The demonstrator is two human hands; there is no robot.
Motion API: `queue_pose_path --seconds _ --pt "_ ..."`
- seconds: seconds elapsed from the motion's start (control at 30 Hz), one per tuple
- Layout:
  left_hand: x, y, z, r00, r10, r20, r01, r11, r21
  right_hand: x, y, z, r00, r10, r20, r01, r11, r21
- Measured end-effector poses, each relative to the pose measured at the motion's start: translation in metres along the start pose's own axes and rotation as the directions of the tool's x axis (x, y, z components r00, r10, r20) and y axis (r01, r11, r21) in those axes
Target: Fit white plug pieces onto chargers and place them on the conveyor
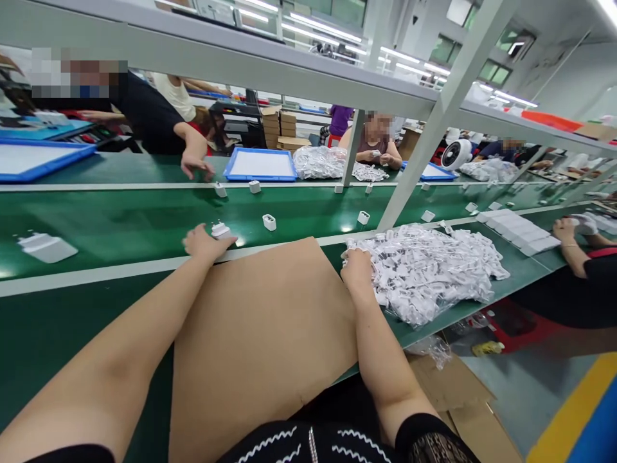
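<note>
My left hand (pixel 206 244) reaches over the near rim of the green conveyor belt, thumb and fingers spread. A white charger plug (pixel 220 230) with prongs up is just beyond it, between thumb and fingertips; I cannot tell whether they touch it. My right hand (pixel 357 269) is at the left edge of a heap of small white parts (pixel 434 270) in clear plastic, its fingers curled together. A bit of white shows at those fingertips, too small to name. Between my forearms a brown cardboard sheet (pixel 270 321) covers the bench before me.
Several chargers lie along the belt (pixel 308 209), one large white plug (pixel 47 247) at left. Across it, a co-worker's hand (pixel 196 154) hangs near a blue-rimmed tray (pixel 261 179). A slanted post (pixel 434 128) rises ahead. White boxes (pixel 518 230) and another person's hands (pixel 569 230) are at right.
</note>
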State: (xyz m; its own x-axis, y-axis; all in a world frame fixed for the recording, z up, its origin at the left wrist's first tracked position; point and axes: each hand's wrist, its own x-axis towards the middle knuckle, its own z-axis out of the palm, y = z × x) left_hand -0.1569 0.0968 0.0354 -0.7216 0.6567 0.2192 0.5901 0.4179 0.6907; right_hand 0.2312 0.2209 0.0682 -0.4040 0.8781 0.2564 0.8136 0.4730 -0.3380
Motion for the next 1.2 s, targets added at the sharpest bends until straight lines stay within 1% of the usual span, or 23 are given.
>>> queue_pose_path --seconds 0.03,0.07,0.1,0.13,0.17,0.2,0.23,0.27,0.33,0.37,0.43,0.47,0.53,0.6,0.63,0.7,0.87,0.93,1.0,1.1,1.13,1.2 --pt "-0.006 0.007 0.002 0.990 -0.027 -0.137 0.033 0.999 0.035 -0.001 -0.004 0.000 0.999 -0.028 -0.023 0.029 0.999 0.030" --pt "-0.011 0.015 0.005 0.961 -0.030 -0.277 0.051 0.996 0.071 -0.004 -0.010 0.000 0.997 -0.068 -0.032 0.070 0.995 0.067" --pt "-0.015 0.023 0.010 0.930 0.013 -0.367 0.029 0.994 0.108 -0.007 -0.017 0.001 0.992 -0.123 -0.026 0.125 0.986 0.112" --pt "-0.018 0.031 0.016 0.922 0.103 -0.372 -0.053 0.988 0.143 -0.011 -0.025 0.003 0.982 -0.189 -0.002 0.186 0.969 0.162" --pt "-0.017 0.038 0.024 0.928 0.198 -0.314 -0.152 0.975 0.164 -0.017 -0.033 0.006 0.963 -0.269 0.035 0.255 0.942 0.218" --pt "-0.015 0.044 0.032 0.939 0.253 -0.234 -0.217 0.962 0.168 -0.023 -0.041 0.011 0.935 -0.348 0.068 0.318 0.908 0.273" --pt "-0.009 0.049 0.040 0.953 0.259 -0.158 -0.234 0.959 0.163 -0.029 -0.049 0.016 0.902 -0.418 0.104 0.369 0.874 0.318" --pt "-0.002 0.053 0.049 0.972 0.221 -0.086 -0.206 0.966 0.156 -0.035 -0.055 0.022 0.875 -0.467 0.127 0.403 0.848 0.344" --pt "0.015 0.058 0.064 0.998 0.057 0.021 -0.060 0.987 0.149 -0.045 -0.063 0.034 0.829 -0.530 0.177 0.437 0.812 0.387" --pt "0.023 0.059 0.070 0.998 -0.023 0.064 0.013 0.989 0.148 -0.048 -0.065 0.040 0.821 -0.534 0.201 0.425 0.808 0.408" --pt "0.034 0.058 0.076 0.985 -0.115 0.126 0.096 0.985 0.144 -0.050 -0.064 0.050 0.844 -0.489 0.221 0.352 0.816 0.459" --pt "0.036 0.056 0.076 0.982 -0.129 0.135 0.110 0.984 0.141 -0.051 -0.063 0.053 0.864 -0.449 0.228 0.297 0.820 0.489" --pt "0.035 0.054 0.075 0.986 -0.114 0.118 0.098 0.986 0.132 -0.050 -0.061 0.057 0.894 -0.371 0.251 0.184 0.815 0.550" --pt "0.031 0.055 0.072 0.994 -0.083 0.076 0.073 0.989 0.128 -0.049 -0.061 0.061 0.902 -0.330 0.278 0.111 0.801 0.588" --pt "0.030 0.056 0.071 0.996 -0.066 0.054 0.058 0.990 0.131 -0.048 -0.062 0.063 0.901 -0.325 0.286 0.096 0.794 0.600" --pt "0.031 0.059 0.071 0.998 -0.055 0.019 0.052 0.988 0.144 -0.049 -0.065 0.068 0.896 -0.345 0.281 0.102 0.775 0.624" --pt "0.050 0.063 0.073 0.990 -0.142 0.012 0.140 0.982 0.127 -0.050 -0.071 0.080 0.864 -0.418 0.281 0.130 0.724 0.678" --pt "0.054 0.062 0.073 0.990 -0.138 -0.003 0.138 0.984 0.111 -0.049 -0.071 0.080 0.860 -0.424 0.283 0.127 0.715 0.687" --pt "0.052 0.062 0.072 0.994 -0.110 -0.008 0.110 0.989 0.099 -0.047 -0.070 0.078 0.860 -0.419 0.291 0.120 0.721 0.682" --pt "0.036 0.063 0.065 1.000 -0.021 0.020 0.020 0.997 0.076 -0.046 -0.068 0.072 0.847 -0.417 0.331 0.097 0.732 0.674" --pt "0.025 0.064 0.060 0.999 0.023 0.042 -0.025 0.998 0.052 -0.045 -0.066 0.069 0.843 -0.416 0.341 0.083 0.728 0.681" --pt "-0.003 0.064 0.048 0.987 0.116 0.109 -0.113 0.993 -0.037 -0.043 -0.064 0.065 0.861 -0.382 0.336 0.031 0.698 0.715"
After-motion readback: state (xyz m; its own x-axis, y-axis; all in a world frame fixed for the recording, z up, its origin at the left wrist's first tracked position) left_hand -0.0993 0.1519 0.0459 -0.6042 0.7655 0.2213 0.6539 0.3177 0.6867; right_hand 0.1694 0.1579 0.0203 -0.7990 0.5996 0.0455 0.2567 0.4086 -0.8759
